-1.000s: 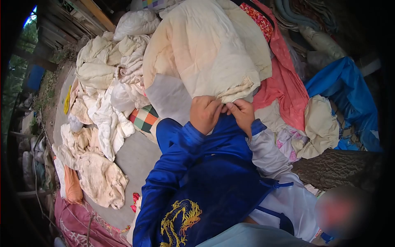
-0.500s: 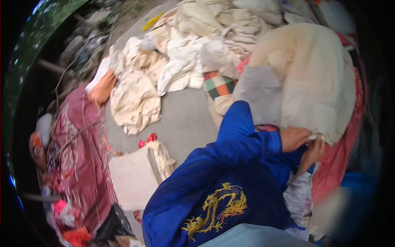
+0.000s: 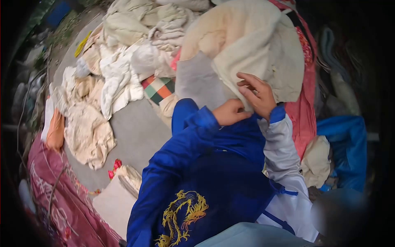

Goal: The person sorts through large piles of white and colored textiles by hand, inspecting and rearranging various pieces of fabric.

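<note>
A large cream cloth [image 3: 263,45] is spread over a rounded heap in front of me, and its near edge is folded over. My left hand [image 3: 232,112], in a blue sleeve, is closed on that cloth's near edge by my knee. Just right of it, my right hand [image 3: 257,94] lies over the cloth with its fingers apart and slightly bent. A grey cloth piece [image 3: 199,78] lies on the left part of the heap, beside the folded edge.
Crumpled cream and white cloths [image 3: 119,70] lie at the upper left. Folded pale cloth [image 3: 115,203] sits lower left on the grey mat [image 3: 135,131]. A maroon sack [image 3: 61,197] borders the left side. Blue material [image 3: 349,144] is at the right.
The view has shifted right. My right hand has moved up over the cloth and opened. The cloth's near edge is now folded back, and my left hand is still at it.
</note>
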`<action>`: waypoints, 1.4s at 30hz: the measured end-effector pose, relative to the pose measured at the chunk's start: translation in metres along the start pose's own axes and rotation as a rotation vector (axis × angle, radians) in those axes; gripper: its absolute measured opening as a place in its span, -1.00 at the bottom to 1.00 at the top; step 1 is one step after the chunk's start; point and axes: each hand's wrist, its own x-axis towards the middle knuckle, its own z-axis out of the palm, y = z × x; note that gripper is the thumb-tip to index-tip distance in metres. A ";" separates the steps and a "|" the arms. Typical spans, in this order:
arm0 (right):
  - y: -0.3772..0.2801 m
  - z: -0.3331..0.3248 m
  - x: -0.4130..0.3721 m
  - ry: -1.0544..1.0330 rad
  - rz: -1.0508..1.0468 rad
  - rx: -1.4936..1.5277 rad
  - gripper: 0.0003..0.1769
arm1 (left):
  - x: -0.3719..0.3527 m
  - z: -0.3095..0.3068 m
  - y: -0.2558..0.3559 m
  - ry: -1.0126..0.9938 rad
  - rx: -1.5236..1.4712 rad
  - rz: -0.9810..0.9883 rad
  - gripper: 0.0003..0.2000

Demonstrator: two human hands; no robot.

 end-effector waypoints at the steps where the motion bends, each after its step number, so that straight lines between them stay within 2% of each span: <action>1: 0.005 -0.006 -0.005 0.067 -0.028 -0.007 -0.67 | -0.005 0.001 -0.006 -0.049 -0.436 -0.014 -0.81; 4: 0.052 -0.011 -0.041 0.257 0.152 0.022 -0.77 | -0.011 -0.013 -0.019 -0.076 -0.575 -0.014 -0.81; 7: 0.048 -0.003 -0.067 0.248 0.260 -0.016 -0.75 | -0.008 -0.009 -0.022 -0.041 -0.611 -0.068 -0.80; 12: 0.025 -0.011 -0.067 0.109 0.235 0.012 -0.79 | 0.006 0.005 -0.010 -0.005 -0.537 -0.057 -0.77; 15: 0.027 -0.026 -0.064 0.000 0.127 -0.062 -0.82 | 0.010 0.007 -0.005 0.000 -0.446 -0.040 -0.76; 18: 0.034 -0.035 -0.063 -0.003 -0.056 -0.247 -0.84 | 0.013 0.013 0.003 0.043 -0.397 -0.004 -0.76; 21: 0.037 -0.027 -0.069 0.185 0.075 -0.013 -0.85 | 0.018 0.018 0.015 0.138 -0.420 -0.016 -0.78; 24: 0.042 -0.020 -0.072 0.318 0.060 -0.034 -0.85 | 0.019 0.017 0.032 0.165 -0.244 -0.087 -0.78; 27: 0.041 -0.018 -0.071 0.362 -0.096 -0.185 -0.83 | 0.019 0.015 0.031 0.227 -0.090 -0.042 -0.79; 30: 0.040 -0.019 -0.072 0.366 -0.090 -0.269 -0.84 | 0.020 0.010 0.038 0.153 0.015 -0.003 -0.77; 33: 0.040 -0.019 -0.074 0.324 -0.051 -0.256 -0.85 | 0.024 0.003 0.028 0.091 0.025 0.074 -0.77; 36: 0.039 -0.018 -0.074 0.318 -0.045 -0.232 -0.85 | 0.019 -0.004 0.036 0.031 -0.190 -0.199 -0.80; 39: 0.030 -0.019 -0.077 0.300 -0.064 -0.125 -0.86 | 0.020 -0.009 0.025 -0.011 -0.260 -0.190 -0.82; 42: 0.027 -0.017 -0.075 0.285 -0.078 -0.193 -0.87 | 0.020 -0.007 0.025 0.002 -0.292 -0.173 -0.83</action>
